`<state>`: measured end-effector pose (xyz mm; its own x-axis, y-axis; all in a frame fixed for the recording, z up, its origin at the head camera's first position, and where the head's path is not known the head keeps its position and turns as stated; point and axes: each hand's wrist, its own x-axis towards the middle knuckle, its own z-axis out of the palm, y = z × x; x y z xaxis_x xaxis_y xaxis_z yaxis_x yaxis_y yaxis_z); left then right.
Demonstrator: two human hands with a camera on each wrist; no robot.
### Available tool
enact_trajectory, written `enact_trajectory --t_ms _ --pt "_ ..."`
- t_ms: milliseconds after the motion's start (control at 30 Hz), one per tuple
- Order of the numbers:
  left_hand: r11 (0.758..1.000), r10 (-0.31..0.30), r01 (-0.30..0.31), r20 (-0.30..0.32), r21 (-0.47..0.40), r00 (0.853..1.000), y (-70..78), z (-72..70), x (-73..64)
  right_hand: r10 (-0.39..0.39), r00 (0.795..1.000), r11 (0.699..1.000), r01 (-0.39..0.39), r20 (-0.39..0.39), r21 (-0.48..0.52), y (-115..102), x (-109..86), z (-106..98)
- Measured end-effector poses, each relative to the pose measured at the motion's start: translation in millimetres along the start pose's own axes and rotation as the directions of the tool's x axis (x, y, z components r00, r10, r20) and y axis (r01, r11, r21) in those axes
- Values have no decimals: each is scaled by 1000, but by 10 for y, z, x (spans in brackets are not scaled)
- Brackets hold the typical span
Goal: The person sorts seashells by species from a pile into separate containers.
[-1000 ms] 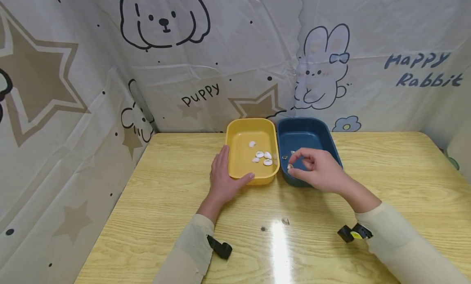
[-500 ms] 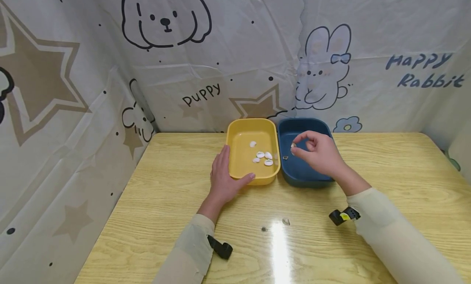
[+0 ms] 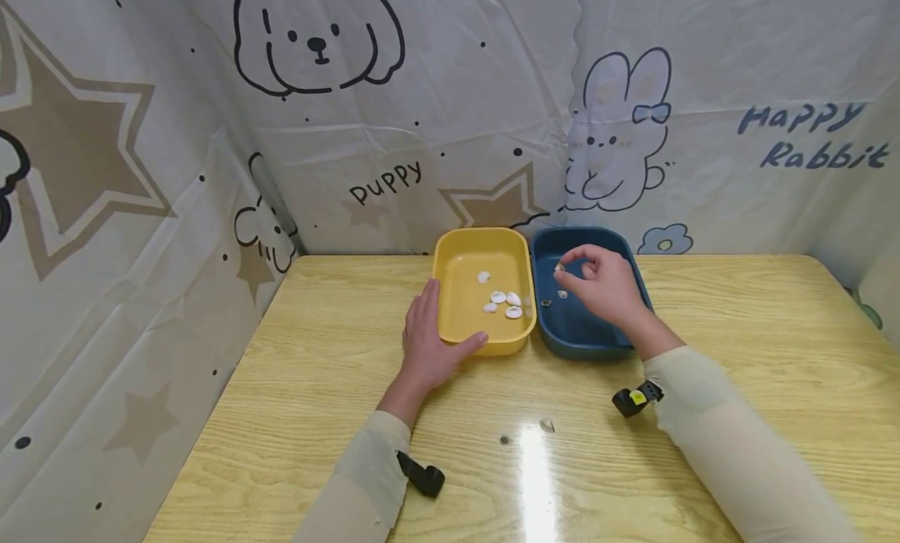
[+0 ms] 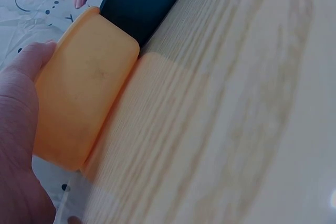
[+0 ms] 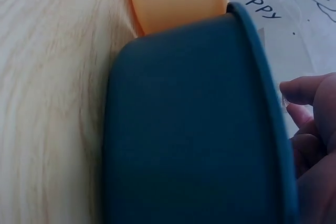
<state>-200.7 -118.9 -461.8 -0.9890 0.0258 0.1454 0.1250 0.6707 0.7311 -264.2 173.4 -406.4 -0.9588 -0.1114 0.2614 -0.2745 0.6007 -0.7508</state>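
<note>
My left hand (image 3: 425, 344) rests against the near left corner of a yellow plastic bin (image 3: 485, 346), its fingers along the side wall and its thumb at the front rim. Several white seashells (image 3: 513, 299) lie inside this bin. Over the dark blue bin (image 3: 587, 348) beside it, my right hand (image 3: 605, 289) pinches a small seashell (image 3: 558, 269) between thumb and fingertip. Below the pinched piece, a pale shell (image 3: 562, 294) and a small dark shell (image 3: 545, 303) lie on the blue bin's floor. From the right wrist view, the blue bin's wall hides its contents.
On the wooden table (image 3: 337, 418), a pale shell (image 3: 547, 425) and a small dark shell (image 3: 505, 440) lie in front of the bins. A printed curtain (image 3: 337, 144) hangs behind the table and along its left side. The two bins stand side by side near the back edge.
My right hand has moved from the blue bin's near left corner toward its back, carrying the pinched seashell. A pale shell in the bin is now uncovered. My left hand has stayed in place.
</note>
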Motion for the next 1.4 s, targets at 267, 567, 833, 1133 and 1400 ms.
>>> enact_trajectory --t_ms 267,567,833,1133,1400 --pt "1000 -4 4 2 -1 1000 5 2 -8 87 996 996 -87 -19 22 77 55 90" --pt "1000 16 -16 -10 -7 1000 -2 2 -4 113 993 994 -113 -28 4 171 84 175" --pt "1000 25 -25 -15 -2 1000 -16 6 7 126 992 992 -126 -4 -13 192 113 215" --pt "1000 7 -7 -10 -5 1000 -19 15 5 138 990 990 -138 10 -2 187 105 205" --pt "1000 9 -9 -9 -2 1000 -21 19 -1 129 992 991 -128 -10 27 169 93 186"
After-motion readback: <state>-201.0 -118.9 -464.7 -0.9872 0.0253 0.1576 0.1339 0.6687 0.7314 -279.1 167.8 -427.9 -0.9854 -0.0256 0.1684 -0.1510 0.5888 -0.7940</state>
